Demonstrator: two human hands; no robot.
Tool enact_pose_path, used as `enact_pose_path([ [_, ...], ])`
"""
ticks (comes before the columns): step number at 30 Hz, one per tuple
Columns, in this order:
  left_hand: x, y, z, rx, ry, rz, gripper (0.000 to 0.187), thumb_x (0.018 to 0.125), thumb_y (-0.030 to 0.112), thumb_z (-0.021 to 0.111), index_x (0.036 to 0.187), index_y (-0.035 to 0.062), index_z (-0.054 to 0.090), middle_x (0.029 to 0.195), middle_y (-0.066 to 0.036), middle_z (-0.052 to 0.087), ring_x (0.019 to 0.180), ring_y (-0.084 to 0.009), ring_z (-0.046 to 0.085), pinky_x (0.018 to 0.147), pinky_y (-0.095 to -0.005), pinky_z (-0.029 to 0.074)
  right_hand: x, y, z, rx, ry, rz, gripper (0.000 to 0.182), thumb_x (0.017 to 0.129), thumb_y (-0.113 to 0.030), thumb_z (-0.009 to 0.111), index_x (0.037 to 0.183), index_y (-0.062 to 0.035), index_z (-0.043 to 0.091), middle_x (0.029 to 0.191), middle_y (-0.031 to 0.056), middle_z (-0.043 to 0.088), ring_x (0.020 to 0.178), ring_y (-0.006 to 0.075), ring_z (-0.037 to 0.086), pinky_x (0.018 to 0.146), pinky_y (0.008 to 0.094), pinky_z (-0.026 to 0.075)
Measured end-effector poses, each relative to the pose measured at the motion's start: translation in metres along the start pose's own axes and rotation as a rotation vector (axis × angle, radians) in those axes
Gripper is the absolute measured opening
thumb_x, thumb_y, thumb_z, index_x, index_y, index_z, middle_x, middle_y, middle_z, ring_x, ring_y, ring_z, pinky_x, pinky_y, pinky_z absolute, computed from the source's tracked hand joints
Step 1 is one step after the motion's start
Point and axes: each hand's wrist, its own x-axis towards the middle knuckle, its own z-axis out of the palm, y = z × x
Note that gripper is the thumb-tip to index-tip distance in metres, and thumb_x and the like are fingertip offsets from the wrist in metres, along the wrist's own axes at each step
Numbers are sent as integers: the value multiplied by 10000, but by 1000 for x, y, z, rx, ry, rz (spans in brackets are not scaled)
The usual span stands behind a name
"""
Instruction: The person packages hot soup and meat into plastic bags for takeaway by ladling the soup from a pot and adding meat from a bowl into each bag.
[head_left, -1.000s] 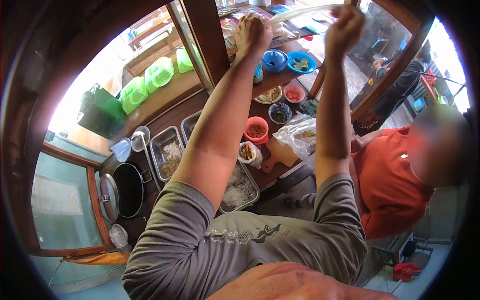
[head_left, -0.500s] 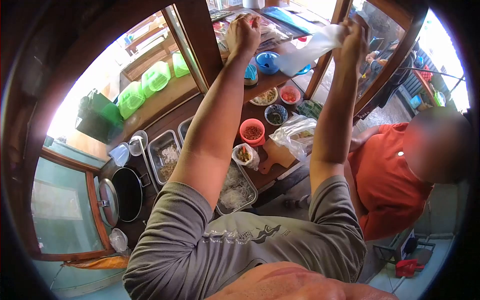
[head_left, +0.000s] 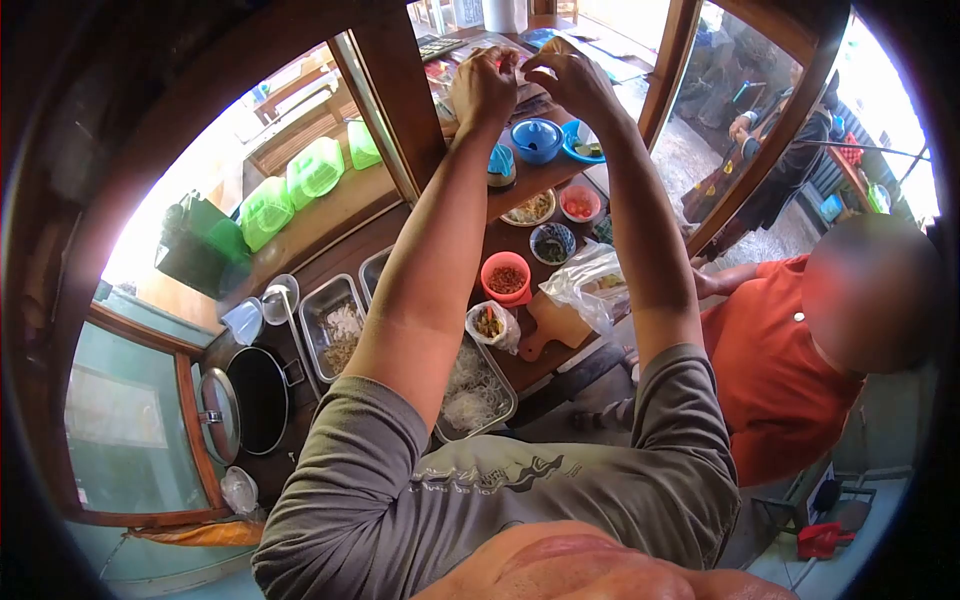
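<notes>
Nearest us, the tray [head_left: 477, 397] of pale noodles sits beside the bag [head_left: 493, 325] of food and the wooden board [head_left: 555, 325]. Beyond them stand the red tub [head_left: 506, 279] and the patterned bowl [head_left: 552, 243]. On the shelf [head_left: 530, 190] above we see the blue pot [head_left: 537, 141] beside the blue plate [head_left: 581, 143]. Over the shelf's far side, our left hand [head_left: 486, 88] has its fingers bunched tight; we cannot tell what they hold. Our right hand [head_left: 577, 80] is just beside it, thumb and forefinger narrowly parted.
</notes>
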Motion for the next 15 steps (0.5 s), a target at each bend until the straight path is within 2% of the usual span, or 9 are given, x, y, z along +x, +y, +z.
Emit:
enact_pose_path([
  [6, 0, 0, 2, -26, -16, 5, 189, 904, 272, 687, 983, 129, 784, 1024, -132, 740, 962, -343, 698, 835, -443, 534, 8, 9, 9, -57, -52, 144, 228, 993, -310, 611, 1081, -152, 750, 1063, 141, 694, 968, 344, 686, 811, 449, 545],
  [9, -2, 2, 1, -99, 5, 198, 205, 877, 260, 690, 1016, 143, 786, 1055, -132, 736, 1002, -332, 691, 863, -435, 539, 10, 16, 8, 15, 50, 85, 261, 1018, -311, 574, 1089, -114, 731, 1059, 150, 685, 942, 373, 683, 799, 462, 540],
  [12, -5, 1, 3, 23, -42, 147, 245, 857, 266, 695, 1062, 166, 785, 1125, -125, 723, 1056, -332, 675, 916, -435, 531, 9, 17, 4, 32, 145, -47, 291, 1030, -324, 555, 1076, -89, 720, 1075, 147, 679, 898, 397, 683, 792, 478, 537],
  [15, -2, -5, 7, 76, -41, 112, 262, 852, 288, 708, 1075, 174, 786, 1124, -129, 724, 1057, -338, 676, 926, -439, 530, 6, 10, 4, 55, 160, -64, 250, 1026, -292, 570, 1045, -79, 701, 1094, 143, 668, 887, 392, 683, 774, 478, 542],
])
